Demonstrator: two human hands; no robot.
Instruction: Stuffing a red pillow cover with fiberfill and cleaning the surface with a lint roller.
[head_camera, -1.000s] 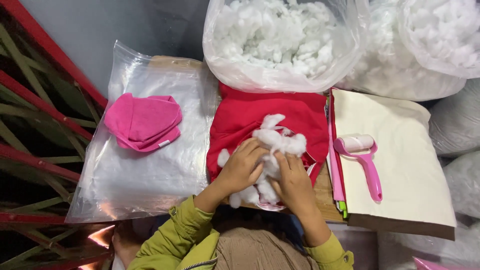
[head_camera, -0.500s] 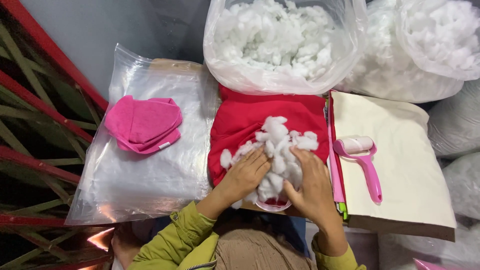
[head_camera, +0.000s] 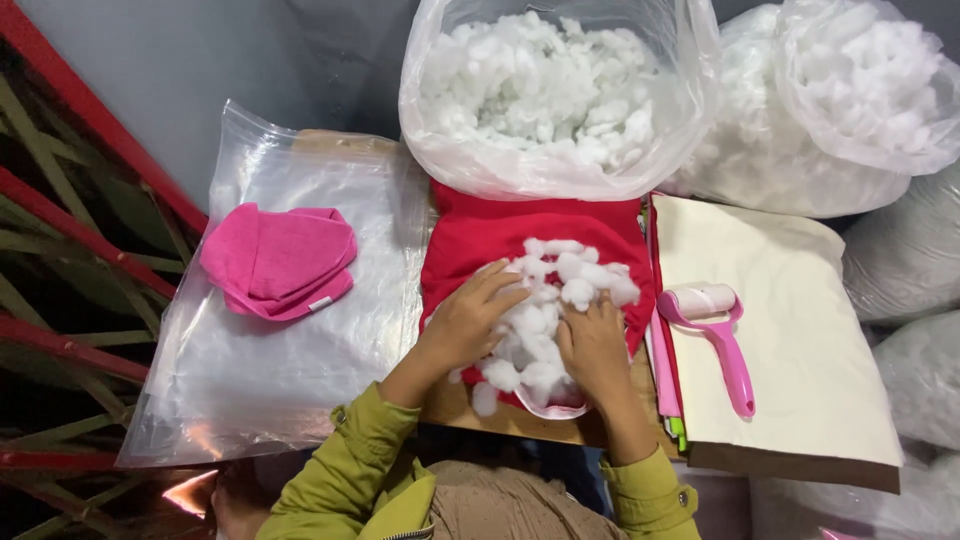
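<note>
Both the left hand (head_camera: 468, 322) and right hand (head_camera: 594, 349) press, fingers apparently spread rather than clenched, into white stuffing (head_camera: 553, 300) heaped between them on a red fabric cover (head_camera: 500, 235)

Bright even overhead light, soft shadows, sharp focus, slight glare on plastic bag (head_camera: 300, 300), dim left edge

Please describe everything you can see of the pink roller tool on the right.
The pink lint roller lies flat on the cream board, right of the red fabric. Its white roll sits at the upper left end, and the plastic-looking handle points down and right. No hand touches it.
</note>
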